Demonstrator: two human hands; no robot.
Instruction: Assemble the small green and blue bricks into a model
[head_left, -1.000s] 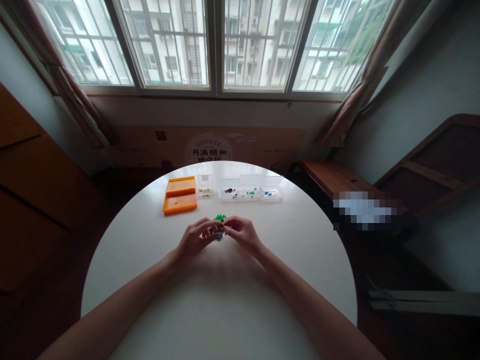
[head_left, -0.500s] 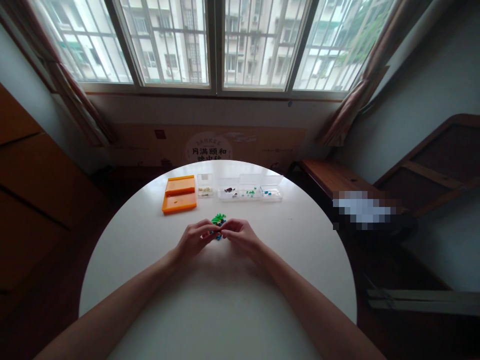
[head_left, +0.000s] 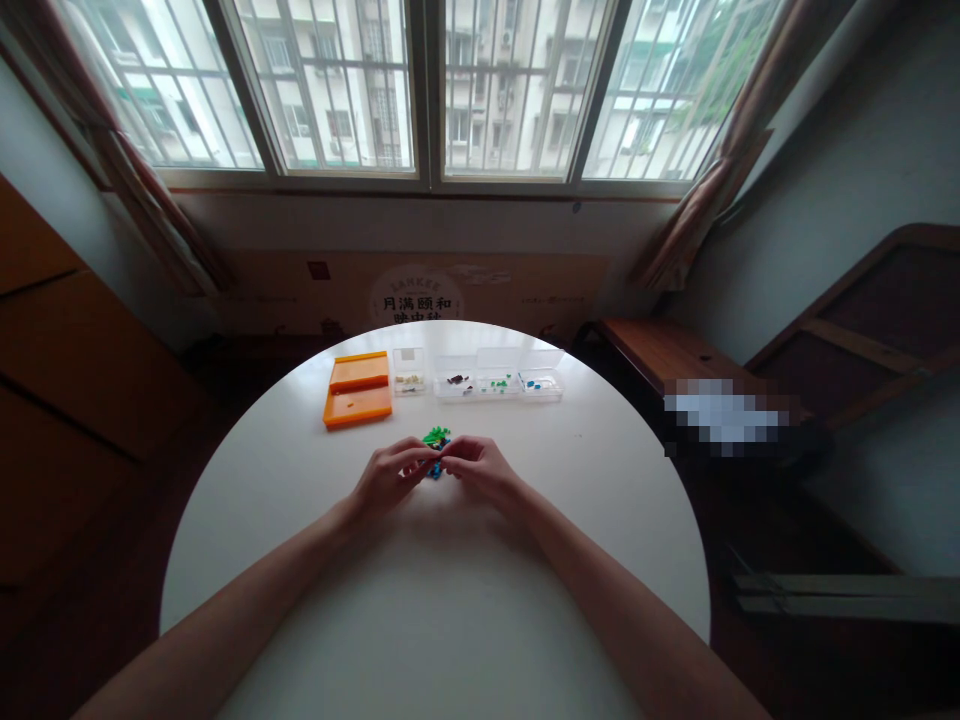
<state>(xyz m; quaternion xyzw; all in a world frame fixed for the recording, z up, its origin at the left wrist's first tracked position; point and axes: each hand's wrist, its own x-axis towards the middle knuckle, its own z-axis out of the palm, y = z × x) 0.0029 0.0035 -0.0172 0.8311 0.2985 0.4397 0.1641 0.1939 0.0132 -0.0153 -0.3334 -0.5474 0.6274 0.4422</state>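
Note:
Between my hands, at the middle of the white table, is a small model of building bricks, green at the top and blue at the bottom with darker pieces between. My left hand has its fingers closed on the model's left side. From the right, the thumb and fingers of my right hand pinch together at its middle. The fingertips of both hands nearly meet there and cover part of the model. Whether a separate small piece sits in the right pinch is too small to tell.
Beyond my hands stands an orange tray with a small piece in it. To its right are a clear box of pale pieces and a clear divided box of dark, green and blue pieces, lids raised. A wooden bench stands beyond the table's right edge.
Both hands stay at the model with nearly the same grip. The whole view has shifted very slightly; nothing else visibly differs.

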